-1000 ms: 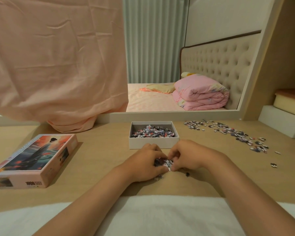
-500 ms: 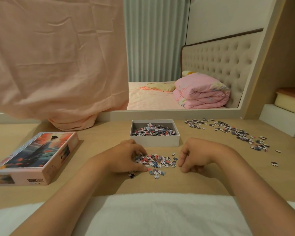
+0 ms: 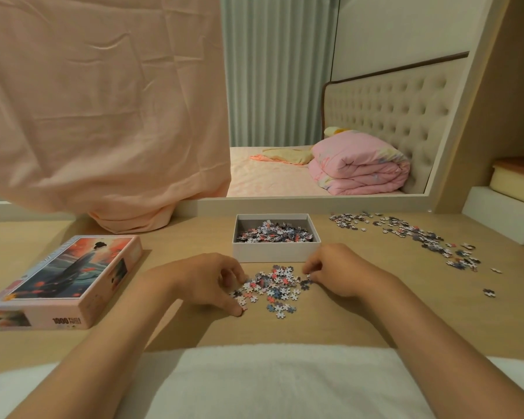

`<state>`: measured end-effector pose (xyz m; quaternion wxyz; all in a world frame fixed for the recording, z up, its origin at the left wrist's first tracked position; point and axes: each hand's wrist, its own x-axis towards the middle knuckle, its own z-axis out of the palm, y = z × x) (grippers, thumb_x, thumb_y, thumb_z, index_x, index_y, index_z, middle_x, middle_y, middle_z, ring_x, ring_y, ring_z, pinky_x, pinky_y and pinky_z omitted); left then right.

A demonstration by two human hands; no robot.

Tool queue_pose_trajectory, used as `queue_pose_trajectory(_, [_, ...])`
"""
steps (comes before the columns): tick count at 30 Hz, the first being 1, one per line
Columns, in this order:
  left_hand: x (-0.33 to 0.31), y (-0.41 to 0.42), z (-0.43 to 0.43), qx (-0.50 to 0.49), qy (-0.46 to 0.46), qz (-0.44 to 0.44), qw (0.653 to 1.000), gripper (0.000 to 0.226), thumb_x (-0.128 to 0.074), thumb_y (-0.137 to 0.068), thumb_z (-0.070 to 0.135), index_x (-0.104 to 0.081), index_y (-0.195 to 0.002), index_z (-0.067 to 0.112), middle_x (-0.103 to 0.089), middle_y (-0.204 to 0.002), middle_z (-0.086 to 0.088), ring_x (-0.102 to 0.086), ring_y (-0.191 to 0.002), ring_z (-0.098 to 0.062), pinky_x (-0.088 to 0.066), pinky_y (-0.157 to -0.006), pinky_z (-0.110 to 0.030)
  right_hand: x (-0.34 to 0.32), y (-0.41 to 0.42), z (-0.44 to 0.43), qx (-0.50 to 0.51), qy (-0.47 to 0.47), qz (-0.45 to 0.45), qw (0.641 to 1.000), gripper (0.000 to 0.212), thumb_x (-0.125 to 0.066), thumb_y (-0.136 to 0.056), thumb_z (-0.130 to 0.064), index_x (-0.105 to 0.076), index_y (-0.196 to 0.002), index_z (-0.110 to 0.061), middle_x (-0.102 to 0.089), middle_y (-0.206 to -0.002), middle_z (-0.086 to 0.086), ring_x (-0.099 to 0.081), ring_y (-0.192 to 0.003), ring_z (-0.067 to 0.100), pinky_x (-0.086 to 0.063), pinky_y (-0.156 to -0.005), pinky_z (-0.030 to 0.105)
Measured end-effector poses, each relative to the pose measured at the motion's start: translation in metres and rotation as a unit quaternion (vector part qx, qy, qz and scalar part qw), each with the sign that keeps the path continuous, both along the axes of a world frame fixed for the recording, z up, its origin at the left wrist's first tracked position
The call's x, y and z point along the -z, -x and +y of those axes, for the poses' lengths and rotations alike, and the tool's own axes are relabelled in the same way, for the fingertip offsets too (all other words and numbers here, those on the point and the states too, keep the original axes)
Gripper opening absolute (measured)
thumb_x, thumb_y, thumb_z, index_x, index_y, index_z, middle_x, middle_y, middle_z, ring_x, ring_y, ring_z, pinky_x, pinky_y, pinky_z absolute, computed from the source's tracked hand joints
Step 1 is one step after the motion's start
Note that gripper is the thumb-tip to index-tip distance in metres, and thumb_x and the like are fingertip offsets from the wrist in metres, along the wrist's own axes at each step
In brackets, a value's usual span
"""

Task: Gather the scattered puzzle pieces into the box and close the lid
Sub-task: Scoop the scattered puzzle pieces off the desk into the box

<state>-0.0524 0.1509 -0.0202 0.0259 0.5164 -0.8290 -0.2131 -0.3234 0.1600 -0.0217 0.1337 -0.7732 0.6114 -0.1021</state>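
A small pile of puzzle pieces [image 3: 274, 284] lies on the wooden desk just in front of the open white box [image 3: 274, 254], which holds several more pieces. My left hand [image 3: 203, 281] sits at the pile's left edge, with curled fingers and thumb round the nearest pieces. At the right edge, my right hand [image 3: 338, 270] has its curled fingertips pinching at a piece. A longer trail of scattered pieces [image 3: 421, 235] lies at the far right. The printed lid [image 3: 64, 279] lies face up to the left.
A peach cloth [image 3: 103, 116] hangs over the desk's back left. A mirror behind the box reflects a bed. White foam blocks [image 3: 502, 216] stand at the right edge. A single stray piece [image 3: 489, 292] lies to the right. White fabric [image 3: 270, 379] covers my lap.
A second ago both hands were pressed together over the pieces. They have drawn apart, and the pile now lies spread between them. The view has shifted slightly.
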Motion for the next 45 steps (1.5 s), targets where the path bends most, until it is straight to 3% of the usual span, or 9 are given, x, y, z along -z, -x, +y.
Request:
queue_pose_trajectory(5, [0.017, 0.01, -0.006, 0.01, 0.069, 0.1, 0.993, 0.042, -0.083, -0.071, 0.046, -0.065, -0.108, 0.035, -0.062, -0.096, 0.014, -0.056, -0.078, -0.001, -0.043, -0.068, -0.01, 0.003, -0.015, 0.003, -0.035, 0.006, -0.056, 0.998, 0.02, -0.063, -0.095, -0.016, -0.075, -0.11, -0.021, -0.071, -0.112, -0.007, -0.059, -0.09, 0.004, -0.042, -0.083, 0.017])
queue_pose_trajectory(8, [0.022, 0.016, -0.006, 0.005, 0.124, 0.096, 0.988, 0.057, -0.074, -0.075, 0.057, -0.057, -0.123, 0.032, -0.054, -0.109, 0.013, -0.053, -0.089, -0.001, -0.045, -0.081, -0.018, 0.001, -0.013, 0.003, -0.027, 0.04, -0.072, 0.996, 0.02, -0.063, -0.094, -0.025, -0.072, -0.111, -0.025, -0.068, -0.101, -0.009, -0.059, -0.084, 0.003, -0.044, -0.074, 0.018])
queue_pose_trajectory(12, [0.028, 0.024, -0.005, 0.01, 0.136, -0.007, 0.991, 0.088, -0.054, -0.075, 0.078, -0.034, -0.147, 0.03, -0.035, -0.135, 0.009, -0.037, -0.125, -0.009, -0.037, -0.107, -0.032, 0.005, -0.021, 0.004, -0.049, -0.001, 0.044, 0.998, 0.07, -0.06, -0.085, -0.062, -0.046, -0.144, -0.026, -0.048, -0.134, 0.0, -0.048, -0.122, 0.017, -0.045, -0.1, 0.036])
queue_pose_trajectory(15, [0.033, 0.034, -0.004, 0.034, 0.151, -0.05, 0.987, 0.078, -0.048, -0.086, 0.07, -0.031, -0.15, 0.029, -0.031, -0.139, 0.006, -0.024, -0.134, -0.012, -0.03, -0.112, -0.034, 0.01, -0.033, 0.002, -0.061, 0.001, 0.12, 0.991, 0.084, -0.051, -0.084, -0.072, -0.031, -0.152, -0.027, -0.033, -0.146, 0.006, -0.03, -0.137, 0.023, -0.037, -0.109, 0.039])
queue_pose_trajectory(23, [0.032, 0.042, -0.003, 0.027, 0.188, 0.077, 0.979, 0.041, -0.066, -0.088, 0.043, -0.065, -0.124, 0.025, -0.05, -0.105, 0.005, -0.047, -0.09, -0.008, -0.034, -0.078, -0.02, 0.011, -0.042, -0.001, -0.064, 0.029, 0.016, 0.997, 0.043, -0.066, -0.09, -0.043, -0.062, -0.13, -0.027, -0.057, -0.12, 0.002, -0.055, -0.107, 0.019, -0.045, -0.087, 0.03])
queue_pose_trajectory(32, [0.03, 0.037, -0.008, 0.018, 0.209, 0.134, 0.969, 0.018, -0.073, -0.086, 0.027, -0.073, -0.103, 0.024, -0.066, -0.095, 0.009, -0.057, -0.078, -0.004, -0.045, -0.072, -0.018, 0.01, -0.042, -0.004, -0.043, 0.043, -0.075, 0.995, 0.03, -0.079, -0.081, -0.029, -0.074, -0.111, -0.026, -0.068, -0.09, -0.005, -0.061, -0.078, 0.01, -0.042, -0.065, 0.019])
queue_pose_trajectory(36, [0.023, 0.038, -0.016, -0.012, 0.161, 0.226, 0.961, 0.011, -0.073, -0.083, 0.014, -0.075, -0.09, 0.022, -0.068, -0.078, 0.014, -0.061, -0.068, 0.0, -0.047, -0.065, -0.012, -0.002, -0.036, -0.011, -0.036, 0.016, -0.165, 0.986, 0.01, -0.081, -0.079, -0.018, -0.078, -0.086, -0.024, -0.072, -0.069, -0.006, -0.058, -0.049, -0.001, -0.045, -0.055, 0.018])
queue_pose_trajectory(41, [-0.007, 0.046, -0.044, -0.04, 0.159, 0.302, 0.939, 0.005, -0.072, -0.086, 0.016, -0.074, -0.09, 0.019, -0.065, -0.071, 0.011, -0.054, -0.057, 0.003, -0.045, -0.058, -0.015, -0.033, -0.029, -0.034, -0.014, 0.049, -0.224, 0.973, 0.006, -0.079, -0.081, -0.015, -0.078, -0.078, -0.021, -0.073, -0.066, 0.003, -0.06, -0.048, 0.01, -0.052, -0.05, 0.025])
queue_pose_trajectory(45, [-0.025, 0.055, -0.07, -0.063, 0.214, 0.269, 0.937, 0.006, -0.069, -0.09, 0.023, -0.074, -0.091, 0.02, -0.063, -0.071, 0.016, -0.054, -0.06, 0.003, -0.039, -0.057, -0.013, -0.046, -0.03, -0.063, 0.013, 0.131, -0.211, 0.968, 0.002, -0.079, -0.081, -0.02, -0.078, -0.08, -0.022, -0.07, -0.066, -0.004, -0.056, -0.048, 0.004, -0.047, -0.054, 0.023])
